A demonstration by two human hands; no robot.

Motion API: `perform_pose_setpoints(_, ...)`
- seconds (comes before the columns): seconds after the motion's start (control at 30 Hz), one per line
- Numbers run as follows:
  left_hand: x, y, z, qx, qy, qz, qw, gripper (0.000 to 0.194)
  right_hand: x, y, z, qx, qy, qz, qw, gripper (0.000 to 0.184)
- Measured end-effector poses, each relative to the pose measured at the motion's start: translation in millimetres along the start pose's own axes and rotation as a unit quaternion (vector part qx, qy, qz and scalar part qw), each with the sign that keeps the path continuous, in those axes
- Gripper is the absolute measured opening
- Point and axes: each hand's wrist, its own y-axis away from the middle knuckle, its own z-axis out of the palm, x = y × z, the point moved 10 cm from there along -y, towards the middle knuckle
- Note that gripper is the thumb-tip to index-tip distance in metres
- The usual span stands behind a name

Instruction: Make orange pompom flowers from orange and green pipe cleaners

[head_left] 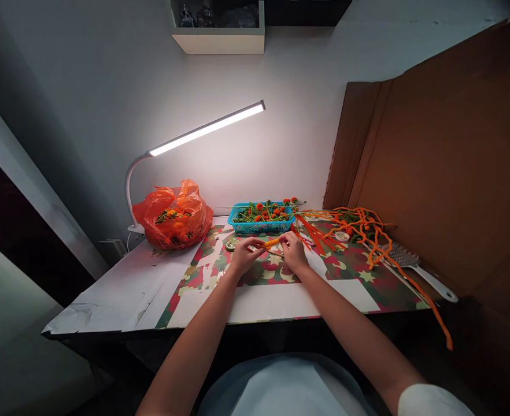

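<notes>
Between both hands, above the table, is a short piece of orange-yellow chenille stem, stretched level. My left hand pinches its left end between thumb and fingers. At the other end, the fingertips of my right hand are closed on it. Just behind the hands stands a blue plastic basket with green-stemmed orange flowers in it. A green roll of tape lies beside my left hand. Flat orange strips spread out behind my right hand.
A red plastic bag of orange pieces stands at the back left, under a lit lamp. Tangled orange chenille stems and a white-handled brush lie on the right. A cardboard sheet walls the right side.
</notes>
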Motion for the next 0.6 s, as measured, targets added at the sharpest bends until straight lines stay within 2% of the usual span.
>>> perform_pose_setpoints(0.13, 7.3, 0.2, 1.0, -0.006, 0.004, 0.012, 1.0, 0.021, 1.8, -0.4, 1.5, -0.008, -0.011, 0.012, 1.0, 0.016)
perform_pose_setpoints(0.33, 0.2, -0.7, -1.4, 0.005, 0.01, -0.007, 1.0, 0.03, 0.9, -0.6, 2.8, -0.006, -0.022, 0.003, 1.0, 0.013)
perform_pose_setpoints(0.6, -3.7, 1.0, -10.7, 0.063, 0.003, -0.015, 0.998, 0.027, -6.7, 1.2, 1.7, 0.015, 0.012, -0.03, 0.999, 0.017)
